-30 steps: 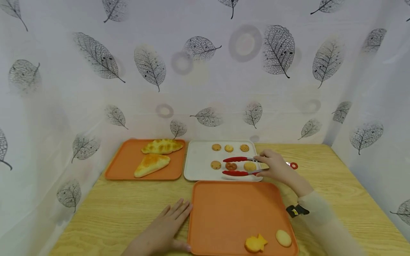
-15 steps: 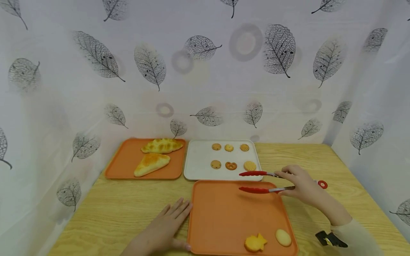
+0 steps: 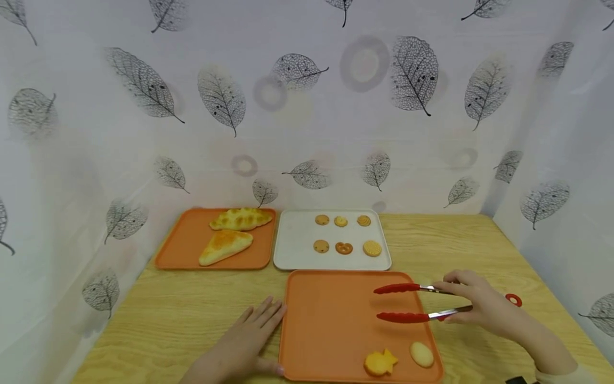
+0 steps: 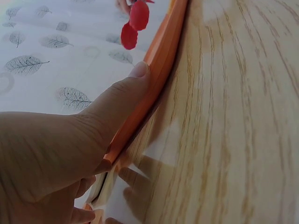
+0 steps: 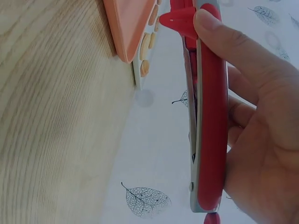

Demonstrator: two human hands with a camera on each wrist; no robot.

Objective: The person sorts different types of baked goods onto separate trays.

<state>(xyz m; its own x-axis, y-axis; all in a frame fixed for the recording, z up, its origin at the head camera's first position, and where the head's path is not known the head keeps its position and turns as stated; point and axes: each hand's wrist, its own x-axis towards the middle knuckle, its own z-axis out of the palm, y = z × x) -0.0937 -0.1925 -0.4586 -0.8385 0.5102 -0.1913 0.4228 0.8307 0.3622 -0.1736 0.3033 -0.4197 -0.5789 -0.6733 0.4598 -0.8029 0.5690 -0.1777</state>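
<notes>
My right hand (image 3: 479,301) grips red-tipped metal tongs (image 3: 403,318) around their handles. The tongs' arms are spread with nothing between the tips, over the right part of the front orange tray (image 3: 331,320). In the right wrist view the thumb lies along the red handle (image 5: 212,126). My left hand (image 3: 242,341) rests with straight fingers on the table, fingertips at the tray's left rim; the left wrist view has its thumb (image 4: 121,91) against the tray's side. On this tray lie a yellow fish-shaped piece (image 3: 380,362) and a pale oval cookie (image 3: 421,354).
A white tray (image 3: 292,250) behind holds several cookies, including a pretzel (image 3: 344,248) and a round biscuit (image 3: 372,248). Another orange tray (image 3: 179,245) at the back left carries two breads, one braided (image 3: 240,218), one triangular (image 3: 225,246). A leaf-patterned curtain (image 3: 307,122) surrounds the wooden table (image 3: 192,304).
My right hand has drawn the spread tongs from over the white tray's cookies back toward the front right, above the front orange tray. The left hand has stayed in place.
</notes>
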